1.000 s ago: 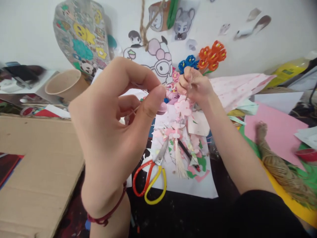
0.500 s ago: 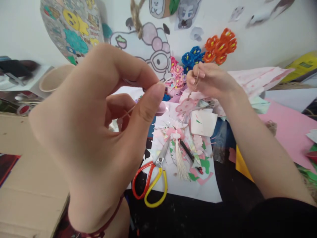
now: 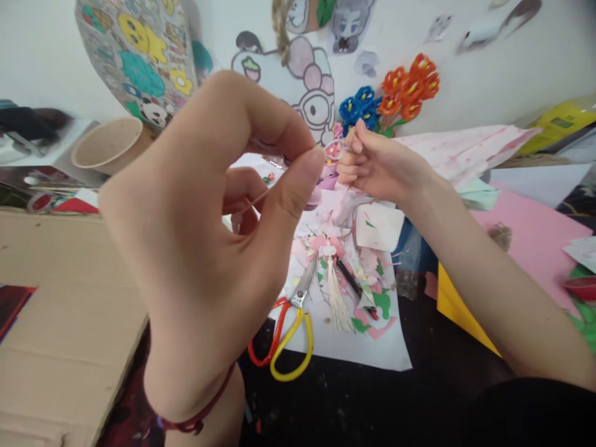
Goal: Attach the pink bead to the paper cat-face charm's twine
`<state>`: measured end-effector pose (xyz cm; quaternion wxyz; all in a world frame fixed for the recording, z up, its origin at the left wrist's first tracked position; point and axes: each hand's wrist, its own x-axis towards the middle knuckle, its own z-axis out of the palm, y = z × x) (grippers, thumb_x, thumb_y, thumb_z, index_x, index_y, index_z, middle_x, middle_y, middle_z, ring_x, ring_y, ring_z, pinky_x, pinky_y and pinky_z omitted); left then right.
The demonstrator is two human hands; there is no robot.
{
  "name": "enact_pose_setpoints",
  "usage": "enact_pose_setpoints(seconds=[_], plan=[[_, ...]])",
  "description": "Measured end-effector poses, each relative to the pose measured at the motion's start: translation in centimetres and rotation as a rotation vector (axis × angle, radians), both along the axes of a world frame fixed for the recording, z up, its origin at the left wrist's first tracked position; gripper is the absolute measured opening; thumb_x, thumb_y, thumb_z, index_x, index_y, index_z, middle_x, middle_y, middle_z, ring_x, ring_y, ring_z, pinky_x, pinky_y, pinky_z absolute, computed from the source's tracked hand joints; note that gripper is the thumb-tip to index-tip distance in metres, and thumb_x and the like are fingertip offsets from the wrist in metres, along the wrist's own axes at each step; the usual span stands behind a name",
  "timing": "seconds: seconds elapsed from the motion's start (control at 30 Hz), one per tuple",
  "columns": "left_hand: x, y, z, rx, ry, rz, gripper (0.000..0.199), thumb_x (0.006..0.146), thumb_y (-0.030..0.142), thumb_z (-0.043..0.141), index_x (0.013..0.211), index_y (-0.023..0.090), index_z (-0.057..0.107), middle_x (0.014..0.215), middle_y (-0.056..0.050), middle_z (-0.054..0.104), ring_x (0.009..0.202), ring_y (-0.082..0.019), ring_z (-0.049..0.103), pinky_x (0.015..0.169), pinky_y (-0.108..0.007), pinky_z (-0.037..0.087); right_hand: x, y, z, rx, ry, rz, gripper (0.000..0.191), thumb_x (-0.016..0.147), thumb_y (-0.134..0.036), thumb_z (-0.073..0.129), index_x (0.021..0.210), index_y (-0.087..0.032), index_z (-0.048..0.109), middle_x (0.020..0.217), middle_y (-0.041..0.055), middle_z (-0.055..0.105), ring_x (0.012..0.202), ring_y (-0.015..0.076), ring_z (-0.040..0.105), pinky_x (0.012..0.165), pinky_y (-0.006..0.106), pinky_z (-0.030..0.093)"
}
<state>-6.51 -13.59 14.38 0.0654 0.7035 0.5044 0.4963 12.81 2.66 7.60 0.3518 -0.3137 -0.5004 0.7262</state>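
Left hand (image 3: 200,208) pinched thin cord (image 3: 259,198) at ten o'clock from centre; right hand (image 3: 378,162) curled at two o'clock, grip's contents we couldn't tell. We judged cord-handling step; next move called for gentle tension.

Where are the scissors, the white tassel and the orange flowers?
Scissors (image 3: 298,296), head view: the metal at the pivot.
White tassel (image 3: 336,292), head view: its hanging strands.
Orange flowers (image 3: 411,89), head view: a bloom mid-bunch.

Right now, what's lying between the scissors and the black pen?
In the head view, the white tassel lies between the scissors and the black pen, with small paper scraps beside it.
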Motion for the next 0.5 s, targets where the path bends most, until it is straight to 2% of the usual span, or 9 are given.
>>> enact_pose_setpoints(seconds=[0.1,0.2,0.27,0.4,0.5], plan=[[0.4,0.1,0.4,-0.041,-0.024,0.048,0.02,0.096,0.02,0.065,0.094,0.03,0.048,0.092,0.007,0.062,0.076,-0.014,0.064,0.048,-0.032,0.045,-0.8,-0.1,-0.2,0.041,0.011,0.033,0.064,0.099,-0.063,0.048,0.056,-0.02,0.027,0.054,-0.0069,0.014,0.045,0.0081,0.01,0.043,0.024,0.015],[0.5,0.1,0.4,-0.05,-0.008,0.056,0.018,0.097,0.018,0.064,0.095,0.029,0.05,0.091,0.008,0.061,0.075,-0.013,0.064,0.049,-0.033,0.045,-0.9,0.8,-1.5,0.081,-0.041,0.104,0.07,0.096,-0.072,0.044,0.052,-0.021,0.022,0.049,-0.0068,0.012,0.042,0.0075,0.008,0.041,0.025,0.011],[0.5,0.1,0.4,-0.057,0.003,0.056,0.017,0.097,0.018,0.063,0.095,0.029,0.05,0.092,0.009,0.061,0.074,-0.013,0.064,0.049,-0.033,0.044,-0.8,1.7,-2.6,0.118,-0.092,0.137,0.071,0.093,-0.074,0.047,0.052,-0.022,0.024,0.047,-0.0073,0.014,0.042,0.0073,0.008,0.041,0.026,0.01],[0.4,0.2,0.3,-0.032,0.033,0.061,0.017,0.097,0.018,0.063,0.093,0.029,0.05,0.09,0.009,0.062,0.066,-0.012,0.058,0.051,-0.035,0.043,-1.0,3.0,-4.3,0.249,-0.176,0.1,0.066,0.092,-0.071,0.052,0.052,-0.024,0.029,0.045,-0.0076,0.017,0.041,0.008,0.013,0.042,0.026,0.018],[0.4,0.2,0.3,-0.03,0.047,0.053,0.018,0.096,0.018,0.064,0.096,0.031,0.051,0.091,0.008,0.063,0.063,-0.013,0.057,0.052,-0.037,0.044,-1.5,3.3,-4.5,0.423,-0.274,-0.007,0.064,0.095,-0.067,0.049,0.052,-0.025,0.03,0.045,-0.0058,0.025,0.042,0.0092,0.026,0.046,0.027,0.032]])
